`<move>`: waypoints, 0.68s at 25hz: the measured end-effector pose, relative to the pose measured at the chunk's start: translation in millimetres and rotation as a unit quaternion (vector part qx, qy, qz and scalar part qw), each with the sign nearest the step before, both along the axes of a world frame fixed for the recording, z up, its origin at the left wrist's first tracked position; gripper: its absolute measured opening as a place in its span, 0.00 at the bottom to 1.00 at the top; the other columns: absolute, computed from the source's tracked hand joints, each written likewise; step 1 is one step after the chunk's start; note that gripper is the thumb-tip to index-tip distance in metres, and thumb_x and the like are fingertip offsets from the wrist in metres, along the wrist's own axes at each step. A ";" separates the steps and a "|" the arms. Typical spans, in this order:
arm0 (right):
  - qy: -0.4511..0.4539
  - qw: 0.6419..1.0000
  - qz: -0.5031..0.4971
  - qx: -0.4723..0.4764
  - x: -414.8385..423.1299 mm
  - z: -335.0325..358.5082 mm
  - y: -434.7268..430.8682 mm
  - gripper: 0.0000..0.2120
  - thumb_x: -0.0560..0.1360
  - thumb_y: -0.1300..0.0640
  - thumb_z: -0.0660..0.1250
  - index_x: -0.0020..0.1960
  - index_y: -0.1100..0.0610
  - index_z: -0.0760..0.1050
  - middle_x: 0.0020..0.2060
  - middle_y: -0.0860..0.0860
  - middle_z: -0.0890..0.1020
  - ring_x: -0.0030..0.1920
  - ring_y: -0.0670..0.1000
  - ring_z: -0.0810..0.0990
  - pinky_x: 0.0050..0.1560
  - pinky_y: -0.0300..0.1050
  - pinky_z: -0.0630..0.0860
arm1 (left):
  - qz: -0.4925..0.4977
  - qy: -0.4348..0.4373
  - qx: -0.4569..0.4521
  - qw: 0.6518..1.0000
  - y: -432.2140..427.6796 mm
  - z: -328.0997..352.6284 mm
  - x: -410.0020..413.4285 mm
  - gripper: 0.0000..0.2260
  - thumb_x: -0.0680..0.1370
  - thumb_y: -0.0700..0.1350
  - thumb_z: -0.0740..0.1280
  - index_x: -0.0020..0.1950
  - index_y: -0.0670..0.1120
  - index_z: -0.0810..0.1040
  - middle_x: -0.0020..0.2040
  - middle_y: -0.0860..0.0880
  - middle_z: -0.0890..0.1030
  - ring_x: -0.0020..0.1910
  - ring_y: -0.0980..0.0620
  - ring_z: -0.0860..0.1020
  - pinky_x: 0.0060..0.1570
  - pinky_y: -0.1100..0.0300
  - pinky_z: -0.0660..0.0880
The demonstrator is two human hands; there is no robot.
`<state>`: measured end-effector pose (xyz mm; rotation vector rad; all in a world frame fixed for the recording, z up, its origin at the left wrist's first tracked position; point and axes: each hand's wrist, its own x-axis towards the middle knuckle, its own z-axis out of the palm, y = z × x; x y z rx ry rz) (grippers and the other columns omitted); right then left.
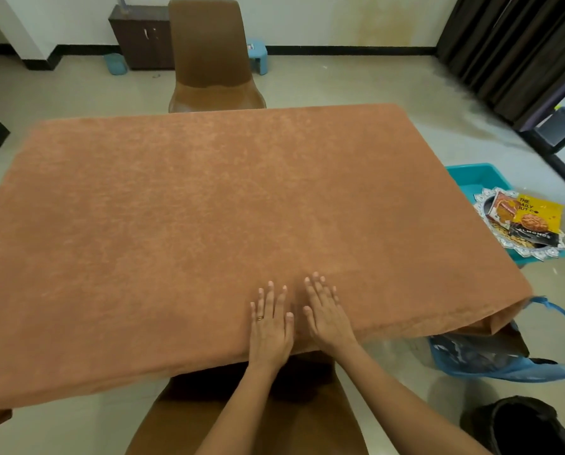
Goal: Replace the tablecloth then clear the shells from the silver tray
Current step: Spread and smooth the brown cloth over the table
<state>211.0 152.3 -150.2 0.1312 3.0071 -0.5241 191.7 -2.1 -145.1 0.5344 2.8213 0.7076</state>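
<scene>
An orange-brown tablecloth (209, 205) covers the whole table, its edge hanging over the near side. My left hand (269, 323) and my right hand (327, 310) lie flat on the cloth side by side near the front edge, fingers spread, holding nothing. The silver tray (553, 249) with an ornate rim sits off the table at the right, on a turquoise tub (478, 177). Snack packets, one yellow (537, 213) and one dark (530, 236), lie in the tray, and pale shells (512, 239) show at its near-left rim.
A brown chair (209, 60) stands at the far side and another (241, 418) sits under my arms. A blue bag (504, 359) with dark cloth lies on the floor at the right. A black bin (530, 425) stands at bottom right. Dark curtains (511, 44) hang at the right.
</scene>
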 end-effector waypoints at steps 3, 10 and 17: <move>-0.006 0.998 0.051 0.021 6.0 -11.1 6.6 0.28 0.80 0.45 0.42 0.78 0.52 0.46 0.77 0.49 0.46 0.77 0.49 0.44 0.74 0.51 0.41 | -0.033 0.004 -0.067 0.997 13.4 -10.8 1.7 0.30 0.76 0.62 0.31 0.77 0.54 0.41 0.77 0.51 0.39 0.76 0.49 0.36 0.72 0.49 0.32; -0.034 0.997 -0.023 0.060 30.4 -12.9 169.4 0.29 0.79 0.39 0.38 0.77 0.46 0.44 0.77 0.46 0.45 0.77 0.48 0.44 0.74 0.51 0.37 | 0.048 -0.002 -0.149 0.988 29.1 -18.8 11.9 0.31 0.75 0.60 0.37 0.78 0.54 0.42 0.79 0.51 0.47 0.77 0.49 0.44 0.71 0.45 0.35; -0.046 0.999 -0.004 0.009 33.3 -4.2 215.6 0.30 0.79 0.46 0.45 0.77 0.58 0.53 0.76 0.54 0.54 0.76 0.54 0.54 0.74 0.47 0.40 | 0.135 0.022 -0.070 0.988 181.4 -9.0 23.0 0.27 0.77 0.52 0.49 0.71 0.40 0.69 0.74 0.40 0.63 0.74 0.40 0.59 0.72 0.42 0.49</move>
